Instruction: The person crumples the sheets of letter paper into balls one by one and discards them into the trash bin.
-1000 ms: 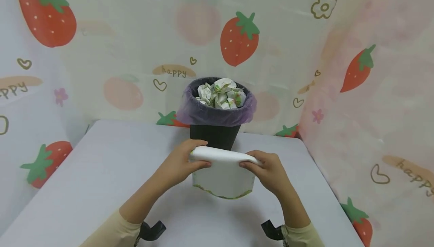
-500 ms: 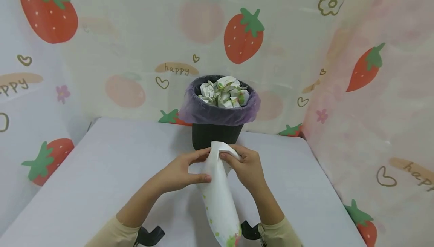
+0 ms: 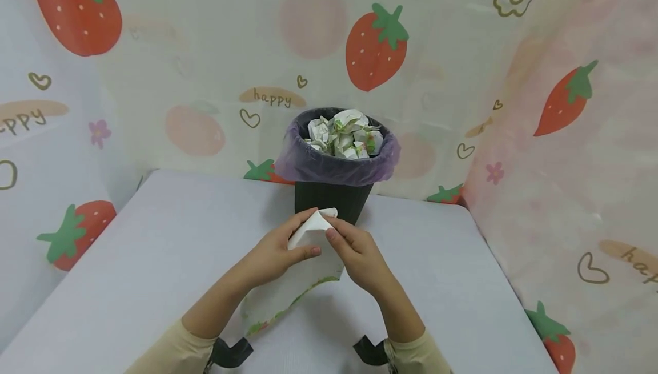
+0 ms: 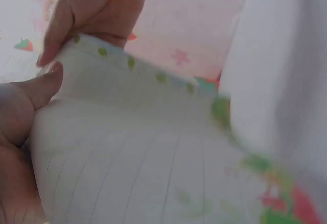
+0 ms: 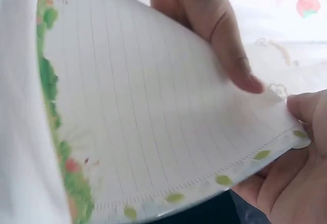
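Both hands hold one sheet of lined paper [image 3: 295, 280] in front of the bin, its top folded over to a point. My left hand [image 3: 280, 253] grips its upper left side between thumb and fingers. My right hand [image 3: 358, 251] pinches the folded corner, close beside the left fingertips. The sheet's lower edge hangs curved over the table. In the left wrist view the lined face of the paper [image 4: 117, 137] shows, with a leaf border along one edge. The right wrist view shows the right thumb and fingers [image 5: 299, 114] pinching the narrow end, and a green-and-red printed border [image 5: 65, 147].
A black bin [image 3: 331, 197] with a purple liner bag [image 3: 334, 171] folded over its rim stands at the back. Several crumpled paper balls [image 3: 346, 134] fill its top. The white table [image 3: 154, 254] is enclosed by strawberry-print sheeting [image 3: 221, 31].
The right hand has moved left toward the left hand. The paper, held level at first, was then turned lengthwise and hung toward me; now its lower edge swings out to the lower left.
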Motion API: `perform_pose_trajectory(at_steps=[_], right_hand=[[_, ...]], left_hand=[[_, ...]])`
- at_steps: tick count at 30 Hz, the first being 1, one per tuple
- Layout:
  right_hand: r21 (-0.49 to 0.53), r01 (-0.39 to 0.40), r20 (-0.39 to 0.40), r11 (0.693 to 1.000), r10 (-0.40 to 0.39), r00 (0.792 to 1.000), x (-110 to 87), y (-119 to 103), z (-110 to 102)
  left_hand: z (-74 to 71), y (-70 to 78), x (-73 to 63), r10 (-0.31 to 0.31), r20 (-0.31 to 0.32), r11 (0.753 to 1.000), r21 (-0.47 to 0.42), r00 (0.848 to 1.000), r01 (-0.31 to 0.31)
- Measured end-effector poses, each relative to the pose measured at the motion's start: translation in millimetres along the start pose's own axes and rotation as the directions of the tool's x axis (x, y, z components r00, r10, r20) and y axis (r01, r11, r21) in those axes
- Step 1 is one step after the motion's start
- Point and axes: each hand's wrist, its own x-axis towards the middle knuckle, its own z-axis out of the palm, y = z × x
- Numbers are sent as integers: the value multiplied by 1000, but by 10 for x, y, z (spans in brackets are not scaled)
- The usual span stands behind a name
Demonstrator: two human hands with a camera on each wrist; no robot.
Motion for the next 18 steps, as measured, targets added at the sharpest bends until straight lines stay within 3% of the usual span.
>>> perform_pose_trajectory(at_steps=[4, 10, 14, 18], right_hand=[[-20, 45, -118, 999, -47, 992, 25, 77, 13], [-115, 125, -331, 985, -157, 930, 53, 119, 77], [-259, 132, -375, 957, -226, 899, 58, 125, 106], [-375, 161, -350, 913, -300, 887, 48, 101, 120]], left_hand=[[9, 15, 7, 25, 4, 998, -64, 1000, -25], [19, 15, 18, 66, 24, 990, -123, 998, -63], [25, 1, 15, 74, 1, 991, -114, 997, -74], [59, -21, 20, 77, -84, 993, -83, 993, -84]])
